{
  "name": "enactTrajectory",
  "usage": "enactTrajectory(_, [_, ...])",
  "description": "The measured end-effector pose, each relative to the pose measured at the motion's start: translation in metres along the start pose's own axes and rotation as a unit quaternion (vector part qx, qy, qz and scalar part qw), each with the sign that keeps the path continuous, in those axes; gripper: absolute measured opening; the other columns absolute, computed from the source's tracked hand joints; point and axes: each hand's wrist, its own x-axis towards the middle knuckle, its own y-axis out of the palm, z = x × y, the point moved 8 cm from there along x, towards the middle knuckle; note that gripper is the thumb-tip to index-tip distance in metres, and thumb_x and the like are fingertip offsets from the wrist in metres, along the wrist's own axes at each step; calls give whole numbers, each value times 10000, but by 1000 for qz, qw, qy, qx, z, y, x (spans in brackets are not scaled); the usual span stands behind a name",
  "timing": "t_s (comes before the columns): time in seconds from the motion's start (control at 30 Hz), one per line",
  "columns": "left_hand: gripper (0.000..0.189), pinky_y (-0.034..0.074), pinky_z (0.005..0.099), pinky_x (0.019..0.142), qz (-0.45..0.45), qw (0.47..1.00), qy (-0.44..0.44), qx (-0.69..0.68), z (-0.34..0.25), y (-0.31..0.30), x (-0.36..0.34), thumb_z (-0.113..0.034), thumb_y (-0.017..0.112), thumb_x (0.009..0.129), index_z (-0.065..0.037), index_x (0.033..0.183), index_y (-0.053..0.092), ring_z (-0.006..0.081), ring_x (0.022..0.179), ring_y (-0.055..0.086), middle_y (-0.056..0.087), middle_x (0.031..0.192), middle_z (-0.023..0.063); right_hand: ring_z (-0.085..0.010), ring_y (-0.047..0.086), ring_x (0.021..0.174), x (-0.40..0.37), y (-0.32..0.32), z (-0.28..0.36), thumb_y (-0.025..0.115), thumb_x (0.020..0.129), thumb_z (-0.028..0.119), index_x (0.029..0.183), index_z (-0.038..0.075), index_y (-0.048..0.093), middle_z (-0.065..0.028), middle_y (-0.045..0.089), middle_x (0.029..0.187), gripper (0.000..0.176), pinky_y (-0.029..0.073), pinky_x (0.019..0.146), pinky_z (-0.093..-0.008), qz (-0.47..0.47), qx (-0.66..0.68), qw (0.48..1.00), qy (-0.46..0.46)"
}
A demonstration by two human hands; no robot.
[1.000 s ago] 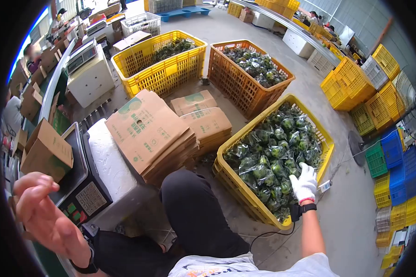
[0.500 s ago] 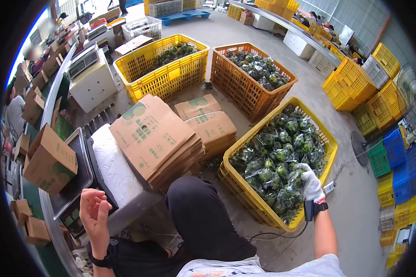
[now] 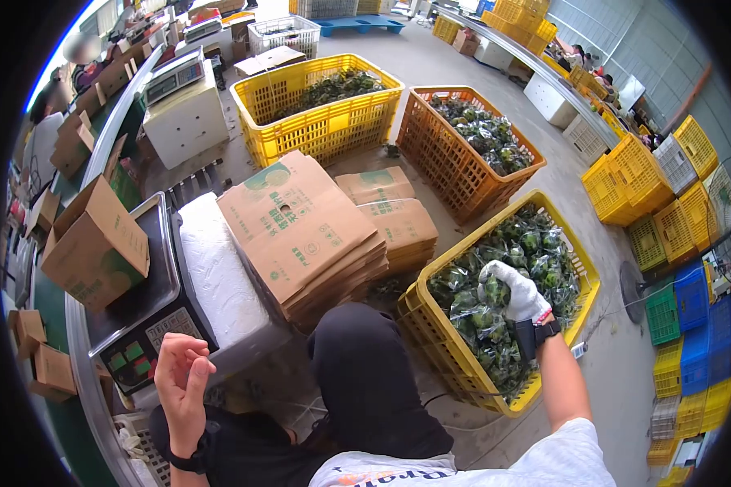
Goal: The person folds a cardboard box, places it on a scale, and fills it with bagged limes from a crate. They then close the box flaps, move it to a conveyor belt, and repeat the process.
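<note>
My right hand point(image 3: 521, 299), in a white glove, is closed round a plastic-wrapped green fruit point(image 3: 493, 292) above a yellow crate point(image 3: 455, 375). Many more bagged green fruits point(image 3: 536, 243) fill that crate below it. My left hand point(image 3: 185, 375) is bare and raised in front of a weighing scale point(image 3: 150, 345), its fingers loosely curled, the thumb apart, with nothing seen in them. On the scale's metal tray stands an open cardboard box point(image 3: 97, 247), tilted in view; its inside is mostly hidden.
Flattened cartons point(image 3: 296, 223) lie stacked beside a white foam block point(image 3: 219, 268). Behind stand a yellow crate point(image 3: 325, 122) and an orange crate point(image 3: 463, 174) with more bagged fruit. A conveyor point(image 3: 97, 174) runs along the left, with people beyond. A fan point(image 3: 633, 288) stands right.
My right hand has moved left and slightly up, lifting a wrapped fruit over the crate. My left hand stays raised near the scale. The whole view has shifted a little.
</note>
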Motion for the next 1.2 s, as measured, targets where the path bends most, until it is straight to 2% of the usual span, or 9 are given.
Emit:
enactTrajectory(0.07, [189, 467, 214, 726, 3, 1000, 16, -16, -6, 3, 2, -164, 678, 970, -8, 1050, 607, 87, 784, 543, 519, 1011, 51, -216, 667, 868, 15, 3, 12, 629, 931, 296, 962, 96, 675, -50, 699, 934, 208, 541, 725, -379, 60, -505, 854, -109])
enactTrajectory(0.13, [195, 468, 215, 726, 6, 1000, 23, -6, -9, 6, 2, -168, 678, 971, -6, 1051, 607, 90, 787, 548, 521, 1011, 54, -337, 643, 970, -16, 59, 54, 670, 748, 99, 977, 127, 695, -113, 690, 988, 231, 526, 869, -420, -122, -788, 542, -265])
enactTrajectory(0.2, [201, 469, 216, 726, 11, 999, 31, 2, -9, 10, 3, -173, 679, 972, -4, 1052, 606, 93, 790, 553, 522, 1012, 56, -319, 634, 932, -17, 102, 55, 645, 759, 91, 961, 109, 696, -90, 668, 953, 209, 521, 852, -422, 14, -660, 611, -436])
enactTrajectory(0.4, [210, 473, 219, 723, 17, 999, 24, 21, -8, 12, 5, -187, 671, 984, -1, 1054, 602, 99, 797, 561, 527, 1016, 62, -306, 650, 939, 37, 119, -32, 668, 808, 212, 952, 58, 728, -122, 693, 936, 219, 532, 839, -430, 60, -839, 425, -333])
enactTrajectory(0.5, [211, 475, 214, 723, 5, 999, 26, 36, -11, 7, 4, -191, 672, 986, -3, 1051, 601, 98, 796, 552, 524, 1013, 62, -343, 689, 994, 46, 77, -11, 789, 734, 581, 1087, 38, 718, -165, 735, 1006, 652, 553, 830, -443, -40, -833, 552, -11])
enactTrajectory(0.67, [178, 474, 214, 724, 10, 1000, -4, 18, 4, 6, 5, -154, 665, 979, -1, 1046, 603, 102, 791, 561, 523, 1005, 63, -350, 621, 1084, 51, 72, -22, 713, 767, 654, 1259, 132, 688, -176, 690, 1128, 718, 507, 918, -446, 21, -817, 557, -150])
enactTrajectory(0.83, [165, 475, 218, 725, 34, 999, 16, 5, -5, 20, 9, -125, 666, 968, 4, 1054, 609, 104, 793, 569, 529, 1000, 64, -369, 461, 1271, 72, 74, -33, 719, 706, 695, 1297, 138, 679, -191, 513, 1385, 814, 415, 1050, -454, -52, -787, 614, 8])
enactTrajectory(1.0, [168, 470, 220, 729, 26, 999, 28, -5, -10, 18, 5, -112, 687, 952, 1, 1055, 614, 104, 799, 571, 541, 1000, 64, -387, 550, 1216, 66, 55, -39, 806, 674, 612, 1310, 105, 618, -202, 599, 1283, 835, 459, 1041, -460, -12, -746, 663, -62])
enactTrajectory(1.2, [170, 468, 213, 716, 47, 998, 25, 12, -14, 17, 4, -103, 701, 942, -1, 1056, 627, 91, 785, 582, 599, 958, 56, -196, 665, 1071, 16, 54, -12, 638, 969, 302, 1283, 38, 574, -79, 697, 1154, 415, 517, 922, -344, 37, -102, 989, -102])
